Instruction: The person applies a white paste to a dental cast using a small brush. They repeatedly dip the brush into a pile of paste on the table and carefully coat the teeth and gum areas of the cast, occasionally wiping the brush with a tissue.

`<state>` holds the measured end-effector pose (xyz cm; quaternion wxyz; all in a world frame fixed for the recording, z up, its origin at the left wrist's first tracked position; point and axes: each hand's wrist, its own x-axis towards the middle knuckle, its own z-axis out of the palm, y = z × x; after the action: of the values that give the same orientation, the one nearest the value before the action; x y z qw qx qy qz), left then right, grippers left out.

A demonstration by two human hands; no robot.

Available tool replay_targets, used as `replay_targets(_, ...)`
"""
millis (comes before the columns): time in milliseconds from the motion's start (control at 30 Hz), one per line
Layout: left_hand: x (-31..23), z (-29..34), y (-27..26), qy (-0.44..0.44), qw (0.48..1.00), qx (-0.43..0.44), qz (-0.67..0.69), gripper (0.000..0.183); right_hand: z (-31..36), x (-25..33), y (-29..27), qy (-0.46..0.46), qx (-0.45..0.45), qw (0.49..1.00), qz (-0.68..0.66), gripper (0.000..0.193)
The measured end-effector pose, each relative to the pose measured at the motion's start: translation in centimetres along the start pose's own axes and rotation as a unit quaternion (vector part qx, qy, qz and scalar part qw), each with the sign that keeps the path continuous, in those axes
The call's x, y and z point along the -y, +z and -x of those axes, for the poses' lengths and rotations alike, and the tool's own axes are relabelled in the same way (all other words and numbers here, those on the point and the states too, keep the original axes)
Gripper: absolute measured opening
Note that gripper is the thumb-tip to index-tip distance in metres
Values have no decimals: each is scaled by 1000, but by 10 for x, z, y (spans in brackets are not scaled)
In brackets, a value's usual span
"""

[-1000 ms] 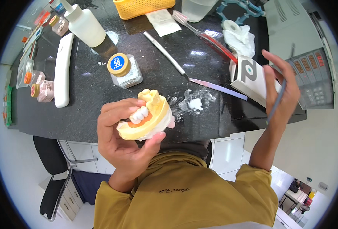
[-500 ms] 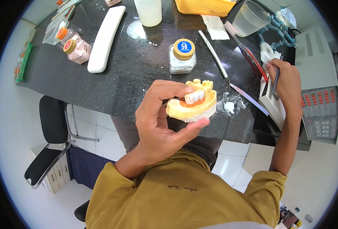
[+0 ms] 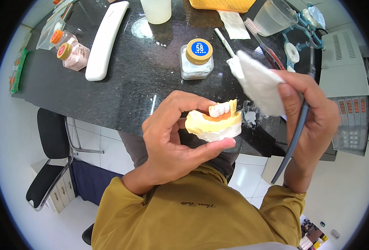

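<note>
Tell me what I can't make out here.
Head view, all:
Lower end of the thin handle: hidden behind the tissue in the right hand.
Far side of the tooth model: faces away.
Rest of the yellow basket and pale container: cut off by the upper edge.

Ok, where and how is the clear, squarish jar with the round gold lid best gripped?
Likely best: pinch the clear, squarish jar by its flat side walls, below the round gold lid, coming from the person's left. It stands upright with its walls exposed, while the soft white tissue in the right hand crowds its right; the lid might turn if gripped.
</note>
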<state>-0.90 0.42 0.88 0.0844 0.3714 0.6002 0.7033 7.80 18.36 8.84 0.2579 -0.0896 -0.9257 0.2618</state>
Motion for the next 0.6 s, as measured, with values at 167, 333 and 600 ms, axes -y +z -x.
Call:
replay_targets(167, 0, 0, 1, -2, 1000, -2, 2, 44, 0, 10, 9, -44, 76, 994, -64, 12)
replay_targets(333, 4, 0, 2, -6, 1000, -9, 14, 46, 2, 8, 12, -122, 102, 987, -29, 11)
replay_targets(600, 6, 3, 3, -20, 1000, -20, 2, 50, 1, 4, 13, -188, 111, 976, 2, 16)
